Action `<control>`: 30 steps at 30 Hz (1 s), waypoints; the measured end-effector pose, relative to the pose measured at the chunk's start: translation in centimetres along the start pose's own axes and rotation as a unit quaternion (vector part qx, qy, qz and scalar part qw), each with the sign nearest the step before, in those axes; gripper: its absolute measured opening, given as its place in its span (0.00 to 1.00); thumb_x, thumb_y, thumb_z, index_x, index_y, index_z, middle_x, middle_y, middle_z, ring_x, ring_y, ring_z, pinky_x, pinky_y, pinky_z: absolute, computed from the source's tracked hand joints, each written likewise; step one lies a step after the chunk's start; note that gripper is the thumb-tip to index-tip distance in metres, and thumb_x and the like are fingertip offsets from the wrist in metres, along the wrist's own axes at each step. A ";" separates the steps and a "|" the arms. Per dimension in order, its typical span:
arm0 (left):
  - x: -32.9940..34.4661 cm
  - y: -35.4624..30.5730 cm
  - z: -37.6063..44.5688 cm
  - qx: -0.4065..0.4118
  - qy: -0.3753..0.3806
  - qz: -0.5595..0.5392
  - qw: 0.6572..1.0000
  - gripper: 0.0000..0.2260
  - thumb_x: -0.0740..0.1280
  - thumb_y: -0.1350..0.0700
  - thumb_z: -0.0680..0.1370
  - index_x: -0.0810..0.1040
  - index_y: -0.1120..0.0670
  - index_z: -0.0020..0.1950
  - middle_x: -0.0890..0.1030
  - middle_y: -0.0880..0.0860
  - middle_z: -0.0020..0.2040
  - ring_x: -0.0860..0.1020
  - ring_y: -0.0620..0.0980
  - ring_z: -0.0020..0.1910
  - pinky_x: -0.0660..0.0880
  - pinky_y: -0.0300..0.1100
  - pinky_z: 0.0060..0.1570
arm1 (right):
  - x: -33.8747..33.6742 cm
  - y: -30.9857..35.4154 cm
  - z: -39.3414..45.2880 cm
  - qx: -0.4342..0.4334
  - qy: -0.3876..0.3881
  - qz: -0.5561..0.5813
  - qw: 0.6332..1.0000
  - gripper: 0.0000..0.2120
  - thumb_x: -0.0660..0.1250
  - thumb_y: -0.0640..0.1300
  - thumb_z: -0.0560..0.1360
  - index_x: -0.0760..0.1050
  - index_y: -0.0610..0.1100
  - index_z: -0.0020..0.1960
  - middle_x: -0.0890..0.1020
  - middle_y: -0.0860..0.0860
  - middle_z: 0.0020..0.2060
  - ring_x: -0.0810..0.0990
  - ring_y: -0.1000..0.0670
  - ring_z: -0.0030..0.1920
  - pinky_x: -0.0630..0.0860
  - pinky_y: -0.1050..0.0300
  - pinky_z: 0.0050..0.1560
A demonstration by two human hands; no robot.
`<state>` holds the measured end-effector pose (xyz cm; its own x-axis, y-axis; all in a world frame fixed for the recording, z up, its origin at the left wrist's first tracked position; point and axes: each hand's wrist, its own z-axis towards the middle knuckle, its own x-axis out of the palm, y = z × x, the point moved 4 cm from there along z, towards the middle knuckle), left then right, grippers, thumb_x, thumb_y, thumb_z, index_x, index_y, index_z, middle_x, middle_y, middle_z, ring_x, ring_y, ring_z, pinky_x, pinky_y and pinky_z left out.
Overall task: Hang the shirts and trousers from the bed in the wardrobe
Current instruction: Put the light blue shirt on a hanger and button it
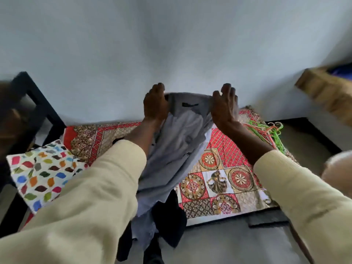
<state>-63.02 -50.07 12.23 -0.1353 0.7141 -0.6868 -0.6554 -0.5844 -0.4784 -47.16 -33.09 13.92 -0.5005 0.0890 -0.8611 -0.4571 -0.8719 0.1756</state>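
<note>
Above the bed [219,178] I see both hands lifting the grey shirt [179,134] by its collar; left hand [155,104] and right hand [224,107] pinch it, probably spreading it for the hangers [268,132].

We are seeing the bed [215,191] carrying a patterned pillow [41,173] at nine o'clock and hangers [270,132] at two o'clock.

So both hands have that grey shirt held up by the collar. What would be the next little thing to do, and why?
Probably free the right hand and reach for one of the hangers lying on the bedspread just to the right. The grey shirt is already lifted by its collar between both hands, left hand included, with no hanger in it yet, so it cannot go into the wardrobe as it is.
</note>
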 end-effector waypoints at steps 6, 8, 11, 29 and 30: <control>-8.0 -8.9 0.5 0.106 -0.010 0.033 0.994 0.10 0.58 0.55 0.79 0.78 0.57 0.46 0.83 0.59 0.44 0.80 0.63 0.44 0.69 0.47 0.39 | -11.8 -1.1 0.2 0.077 -0.050 -0.004 0.996 0.13 0.57 0.35 0.78 0.67 0.37 0.62 0.79 0.37 0.55 0.79 0.34 0.54 0.73 0.46 0.49; -9.5 -11.0 0.7 0.134 -0.009 0.075 0.988 0.11 0.58 0.54 0.81 0.79 0.56 0.52 0.83 0.60 0.47 0.80 0.64 0.47 0.73 0.50 0.43 | -14.2 -1.6 -0.1 0.093 -0.053 -0.006 0.994 0.15 0.56 0.35 0.78 0.64 0.37 0.64 0.80 0.37 0.54 0.80 0.34 0.53 0.73 0.47 0.47; -11.2 -12.8 1.6 0.112 0.023 0.106 0.988 0.12 0.57 0.54 0.82 0.79 0.56 0.53 0.82 0.63 0.50 0.80 0.65 0.50 0.73 0.50 0.47 | -15.7 -2.3 -0.6 0.003 -0.015 -0.082 0.997 0.21 0.56 0.37 0.78 0.57 0.38 0.70 0.81 0.38 0.51 0.81 0.35 0.49 0.73 0.48 0.45; -8.7 -19.5 -3.5 -0.190 0.439 -0.190 0.858 0.13 0.54 0.62 0.81 0.73 0.59 0.39 0.75 0.52 0.21 0.72 0.45 0.17 0.66 0.31 0.17 | -18.5 -3.4 -6.3 0.099 0.099 -0.222 0.965 0.13 0.63 0.38 0.76 0.77 0.41 0.60 0.81 0.42 0.58 0.80 0.40 0.58 0.77 0.50 0.51; -8.5 -19.6 -3.7 -0.209 0.447 -0.221 0.841 0.15 0.52 0.62 0.82 0.75 0.60 0.41 0.76 0.52 0.22 0.72 0.43 0.17 0.66 0.31 0.17 | -18.5 -3.6 -6.8 0.101 0.097 -0.226 0.964 0.13 0.63 0.38 0.76 0.78 0.41 0.60 0.81 0.42 0.58 0.80 0.40 0.58 0.77 0.50 0.51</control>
<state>-46.30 -46.10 25.39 0.7881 0.4317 -0.4388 -0.1511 -0.5554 -0.8178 -31.25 -34.81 26.01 -0.0790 0.3293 -0.9409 -0.7394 -0.6524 -0.1662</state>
